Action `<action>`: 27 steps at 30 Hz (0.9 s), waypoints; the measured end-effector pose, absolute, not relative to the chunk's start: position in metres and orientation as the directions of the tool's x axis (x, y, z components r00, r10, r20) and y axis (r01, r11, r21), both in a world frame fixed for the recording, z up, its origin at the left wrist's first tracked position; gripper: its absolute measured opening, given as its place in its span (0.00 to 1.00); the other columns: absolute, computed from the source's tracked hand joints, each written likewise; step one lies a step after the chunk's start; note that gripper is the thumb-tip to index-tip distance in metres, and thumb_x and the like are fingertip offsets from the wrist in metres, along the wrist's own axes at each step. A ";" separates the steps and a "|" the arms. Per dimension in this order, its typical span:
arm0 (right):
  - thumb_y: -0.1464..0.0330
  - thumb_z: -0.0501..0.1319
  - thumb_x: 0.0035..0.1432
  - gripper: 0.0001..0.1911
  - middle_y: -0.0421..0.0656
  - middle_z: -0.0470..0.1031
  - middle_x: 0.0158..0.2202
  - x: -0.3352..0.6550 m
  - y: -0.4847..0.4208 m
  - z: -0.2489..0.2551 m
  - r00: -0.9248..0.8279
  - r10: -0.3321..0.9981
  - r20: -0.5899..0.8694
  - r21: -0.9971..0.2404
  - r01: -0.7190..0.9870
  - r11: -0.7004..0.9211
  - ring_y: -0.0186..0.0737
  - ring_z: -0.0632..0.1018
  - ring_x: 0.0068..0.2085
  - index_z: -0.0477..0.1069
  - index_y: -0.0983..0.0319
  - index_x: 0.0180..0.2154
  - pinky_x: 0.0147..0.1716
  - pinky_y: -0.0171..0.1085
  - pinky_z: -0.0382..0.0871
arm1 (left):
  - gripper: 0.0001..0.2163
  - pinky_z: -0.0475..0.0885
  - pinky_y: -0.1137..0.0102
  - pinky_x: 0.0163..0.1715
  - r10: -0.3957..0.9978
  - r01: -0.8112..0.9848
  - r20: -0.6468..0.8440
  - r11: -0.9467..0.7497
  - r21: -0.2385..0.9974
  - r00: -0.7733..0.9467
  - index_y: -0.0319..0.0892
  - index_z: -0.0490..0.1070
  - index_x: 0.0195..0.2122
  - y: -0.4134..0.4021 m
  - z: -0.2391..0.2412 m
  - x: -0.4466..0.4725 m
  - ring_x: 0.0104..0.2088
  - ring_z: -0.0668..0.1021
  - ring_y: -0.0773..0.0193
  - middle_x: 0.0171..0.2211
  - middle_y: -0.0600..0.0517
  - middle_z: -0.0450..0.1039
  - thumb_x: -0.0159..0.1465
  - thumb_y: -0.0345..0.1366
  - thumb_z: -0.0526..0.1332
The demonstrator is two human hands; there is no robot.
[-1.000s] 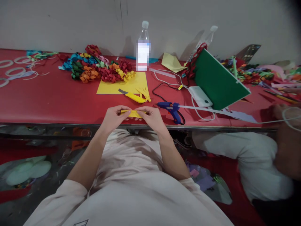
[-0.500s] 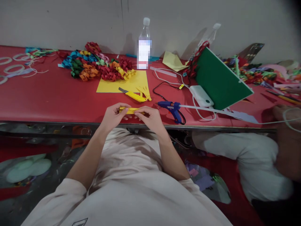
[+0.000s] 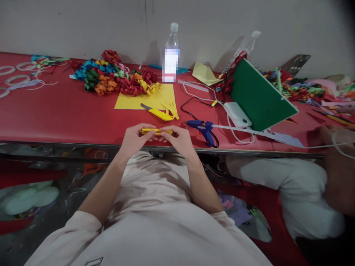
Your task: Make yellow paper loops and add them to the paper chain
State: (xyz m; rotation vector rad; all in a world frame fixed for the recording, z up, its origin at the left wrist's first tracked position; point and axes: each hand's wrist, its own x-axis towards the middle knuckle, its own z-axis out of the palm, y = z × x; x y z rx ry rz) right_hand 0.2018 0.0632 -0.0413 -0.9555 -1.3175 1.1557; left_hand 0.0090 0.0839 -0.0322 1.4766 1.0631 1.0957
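Between my two hands, over the near edge of the red table point(image 3: 69, 122), is a folded strip of yellow paper point(image 3: 155, 131). My left hand point(image 3: 135, 139) is closed on its left end and my right hand point(image 3: 179, 140) pinches its right part. The fingertips partly cover the paper. Just beyond my hands lies a yellow utility knife point(image 3: 158, 112), its blade pointing left, beside some thin cut yellow paper strips point(image 3: 171, 109). A blue hot glue gun point(image 3: 203, 129) rests right of my right hand, a long pale stick running from its rear.
A yellow sheet point(image 3: 130, 102) carries part of a colourful paper-chain pile point(image 3: 111, 78). A bottle point(image 3: 169, 62) stands behind. To the right are a white power strip point(image 3: 237, 113), cables and a leaning green board point(image 3: 257, 94). Another person's arm point(image 3: 337, 162) is at the far right.
The fingers have shifted slightly along the yellow paper, with my right fingertips nearer my left ones. Both hands still hold it. The view has moved a little.
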 end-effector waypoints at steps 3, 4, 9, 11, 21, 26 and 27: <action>0.62 0.70 0.58 0.12 0.42 0.84 0.30 0.202 0.063 -0.039 -0.084 0.976 0.201 -0.979 -0.054 0.197 0.38 0.84 0.32 0.82 0.62 0.41 0.34 0.34 0.79 | 0.20 0.82 0.69 0.36 0.966 0.089 0.122 -0.146 0.985 0.228 0.39 0.78 0.44 0.084 -0.031 0.008 0.33 0.85 0.59 0.35 0.47 0.83 0.59 0.50 0.72; 0.62 0.69 0.58 0.12 0.42 0.84 0.30 0.201 0.063 -0.038 -0.079 0.977 0.198 -0.980 -0.053 0.194 0.38 0.84 0.31 0.82 0.62 0.40 0.33 0.34 0.79 | 0.20 0.82 0.69 0.36 0.965 0.088 0.123 -0.146 0.985 0.231 0.38 0.78 0.44 0.084 -0.031 0.008 0.33 0.85 0.60 0.35 0.47 0.83 0.59 0.49 0.72; 0.61 0.71 0.55 0.13 0.41 0.83 0.30 0.199 0.066 -0.042 -0.034 0.979 0.203 -0.974 -0.108 0.198 0.37 0.84 0.29 0.82 0.63 0.39 0.31 0.33 0.79 | 0.19 0.82 0.70 0.35 0.955 0.085 0.164 -0.190 0.978 0.248 0.39 0.78 0.45 0.083 -0.034 0.009 0.32 0.85 0.61 0.36 0.48 0.82 0.63 0.50 0.69; 0.61 0.72 0.55 0.13 0.41 0.84 0.31 0.199 0.067 -0.044 -0.028 0.979 0.200 -0.974 -0.112 0.196 0.38 0.84 0.30 0.82 0.62 0.39 0.31 0.33 0.80 | 0.19 0.81 0.71 0.34 0.953 0.091 0.183 -0.210 0.973 0.241 0.39 0.78 0.45 0.083 -0.035 0.010 0.32 0.85 0.62 0.35 0.48 0.82 0.63 0.50 0.68; 0.60 0.69 0.58 0.12 0.41 0.84 0.30 0.200 0.068 -0.045 -0.026 0.983 0.181 -0.977 -0.123 0.176 0.39 0.85 0.31 0.82 0.61 0.39 0.34 0.35 0.82 | 0.18 0.81 0.71 0.33 0.929 0.053 0.214 -0.240 0.969 0.300 0.39 0.80 0.45 0.081 -0.035 0.004 0.32 0.85 0.61 0.35 0.47 0.83 0.63 0.48 0.69; 0.62 0.68 0.58 0.11 0.42 0.85 0.34 0.199 0.066 -0.043 -0.059 0.979 0.196 -0.974 -0.128 0.187 0.39 0.85 0.32 0.82 0.61 0.40 0.35 0.36 0.82 | 0.19 0.82 0.69 0.34 0.967 0.092 0.164 -0.185 0.978 0.196 0.38 0.79 0.42 0.080 -0.034 0.010 0.30 0.85 0.60 0.32 0.48 0.82 0.61 0.50 0.71; 0.62 0.68 0.59 0.11 0.42 0.85 0.35 0.199 0.065 -0.043 -0.062 0.979 0.195 -0.975 -0.122 0.186 0.40 0.85 0.33 0.81 0.61 0.41 0.36 0.36 0.82 | 0.20 0.83 0.69 0.34 0.972 0.089 0.152 -0.170 0.981 0.180 0.37 0.79 0.42 0.081 -0.034 0.011 0.30 0.85 0.60 0.31 0.48 0.82 0.61 0.51 0.70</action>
